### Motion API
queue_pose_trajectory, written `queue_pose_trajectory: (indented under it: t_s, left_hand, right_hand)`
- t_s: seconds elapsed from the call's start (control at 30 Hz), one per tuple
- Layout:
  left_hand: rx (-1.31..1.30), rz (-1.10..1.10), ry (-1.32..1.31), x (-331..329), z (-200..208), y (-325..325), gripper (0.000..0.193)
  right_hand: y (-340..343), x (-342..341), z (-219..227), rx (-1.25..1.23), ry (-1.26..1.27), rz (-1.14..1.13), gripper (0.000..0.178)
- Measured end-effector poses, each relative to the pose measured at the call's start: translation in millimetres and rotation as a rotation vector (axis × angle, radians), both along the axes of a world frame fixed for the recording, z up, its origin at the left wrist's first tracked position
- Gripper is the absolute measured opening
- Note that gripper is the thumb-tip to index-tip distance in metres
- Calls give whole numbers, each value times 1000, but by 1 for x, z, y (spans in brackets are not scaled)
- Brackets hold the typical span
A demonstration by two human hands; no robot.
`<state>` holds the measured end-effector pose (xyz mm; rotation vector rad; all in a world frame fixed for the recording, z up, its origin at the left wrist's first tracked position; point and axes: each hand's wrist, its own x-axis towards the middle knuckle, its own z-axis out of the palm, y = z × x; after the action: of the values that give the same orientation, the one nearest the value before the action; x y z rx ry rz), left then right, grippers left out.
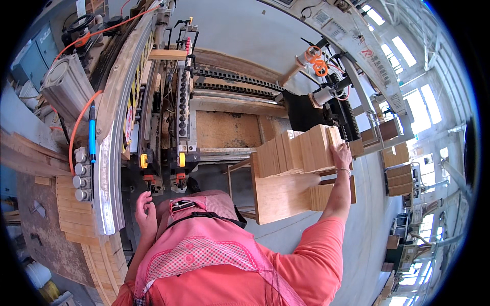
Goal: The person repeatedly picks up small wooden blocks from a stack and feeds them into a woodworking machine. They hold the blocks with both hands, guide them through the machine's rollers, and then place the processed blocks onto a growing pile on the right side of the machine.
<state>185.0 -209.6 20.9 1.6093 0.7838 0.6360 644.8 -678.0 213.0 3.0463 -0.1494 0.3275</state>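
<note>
My right hand (341,156) reaches out to the right, its fingers bent over the end of a wooden board (334,136) at the right of a row of boards. Several pale boards (312,151) stand packed side by side there on a wooden stand (278,200). Near my body on the left, my left hand (146,211) is raised with loosely bent fingers apart and nothing visible in it. It is closest to the red and black clamp ends (148,178) of the machine.
Ahead lies the machine bed with rails and chains (235,87). Yellow knobs (181,159) sit at its near end. A metal beam (109,168) runs along my left, with stacked wood strips (76,214) beyond it. Orange handwheels (320,67) stand at the far right.
</note>
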Motion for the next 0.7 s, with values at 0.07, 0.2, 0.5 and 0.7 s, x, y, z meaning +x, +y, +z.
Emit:
queue_pose_trajectory:
  t_s: [0.07,0.2,0.5,0.7]
  left_hand:
    - [3,-7,10,1,0,0,37]
    - [-6,-6,5,4,0,1,38]
    - [-81,-103,28,17,2,0,38]
    - [-50,-84,4,21,0,2,37]
  right_hand:
    - [-5,0,2,-34,-30,6,69]
    - [-2,-8,5,8,-95,77,63]
    - [35,-46,-29,-334,-139,154,51]
    - [44,-49,-22,-375,-153,260,31]
